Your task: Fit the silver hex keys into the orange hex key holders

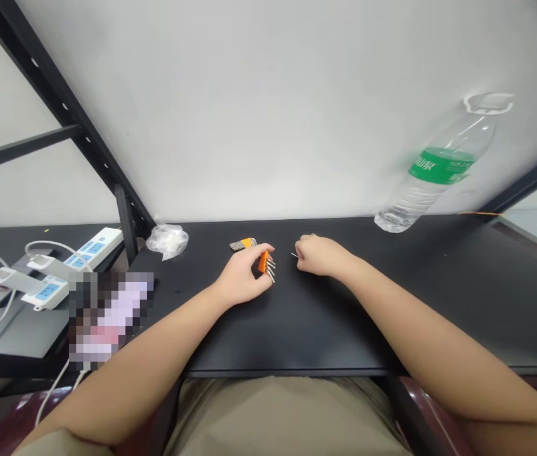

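Note:
My left hand (242,275) rests on the black tabletop (344,316) with its fingers curled round an orange holder of hex keys (263,261); several silver key ends stick out to the right of the fingers. A second orange and grey piece (242,244) lies just behind that hand. My right hand (318,255) sits a short way to the right, closed in a pinch on a thin metal hex key (294,255) whose tip points left toward the holder.
A clear water bottle with a green label (439,168) stands at the back right. A crumpled clear plastic bag (168,239) lies back left. White power strips with cables (66,266) sit on the left table beside a black shelf frame (126,218).

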`<move>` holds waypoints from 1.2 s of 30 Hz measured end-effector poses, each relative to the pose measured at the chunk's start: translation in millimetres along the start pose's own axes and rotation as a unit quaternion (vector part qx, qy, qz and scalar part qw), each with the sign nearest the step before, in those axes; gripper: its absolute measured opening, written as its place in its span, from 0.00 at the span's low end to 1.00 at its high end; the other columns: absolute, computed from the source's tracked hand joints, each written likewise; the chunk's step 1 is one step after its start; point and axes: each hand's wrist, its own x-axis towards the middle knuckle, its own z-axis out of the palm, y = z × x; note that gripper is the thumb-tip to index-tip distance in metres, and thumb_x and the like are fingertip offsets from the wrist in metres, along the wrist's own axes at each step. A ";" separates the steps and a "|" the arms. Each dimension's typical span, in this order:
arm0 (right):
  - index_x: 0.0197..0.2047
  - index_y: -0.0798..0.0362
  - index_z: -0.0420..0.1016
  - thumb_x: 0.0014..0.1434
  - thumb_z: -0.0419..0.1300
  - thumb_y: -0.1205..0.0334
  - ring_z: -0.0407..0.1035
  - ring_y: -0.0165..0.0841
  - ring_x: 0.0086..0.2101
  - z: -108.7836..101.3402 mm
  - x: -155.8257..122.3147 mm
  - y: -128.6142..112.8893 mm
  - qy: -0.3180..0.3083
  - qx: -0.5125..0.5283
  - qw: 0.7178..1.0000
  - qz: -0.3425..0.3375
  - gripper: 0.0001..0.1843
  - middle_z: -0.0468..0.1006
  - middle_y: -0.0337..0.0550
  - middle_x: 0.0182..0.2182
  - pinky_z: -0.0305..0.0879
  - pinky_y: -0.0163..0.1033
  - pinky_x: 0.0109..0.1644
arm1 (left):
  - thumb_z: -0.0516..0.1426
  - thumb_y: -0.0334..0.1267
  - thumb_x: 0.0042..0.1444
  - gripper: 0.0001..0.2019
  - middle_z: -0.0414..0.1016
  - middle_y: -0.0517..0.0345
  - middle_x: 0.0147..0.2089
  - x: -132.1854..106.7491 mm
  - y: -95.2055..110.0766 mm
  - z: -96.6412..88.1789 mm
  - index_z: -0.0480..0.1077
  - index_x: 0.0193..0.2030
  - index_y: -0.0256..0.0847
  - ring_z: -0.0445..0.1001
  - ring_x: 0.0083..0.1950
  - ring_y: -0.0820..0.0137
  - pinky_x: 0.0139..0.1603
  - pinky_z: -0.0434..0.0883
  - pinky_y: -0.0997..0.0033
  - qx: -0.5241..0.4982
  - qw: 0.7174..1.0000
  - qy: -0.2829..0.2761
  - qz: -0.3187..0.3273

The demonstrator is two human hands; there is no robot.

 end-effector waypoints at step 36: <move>0.36 0.52 0.71 0.59 0.57 0.70 0.69 0.32 0.33 -11.2 -18.4 -70.5 0.113 0.354 0.925 -0.086 0.05 0.75 0.41 0.36 0.66 0.38 0.38 | 0.62 0.36 0.53 0.11 0.76 0.53 0.40 2.8 7.0 2.8 0.74 0.43 0.44 0.73 0.50 0.56 0.58 0.68 0.52 0.213 0.977 -0.020 0.011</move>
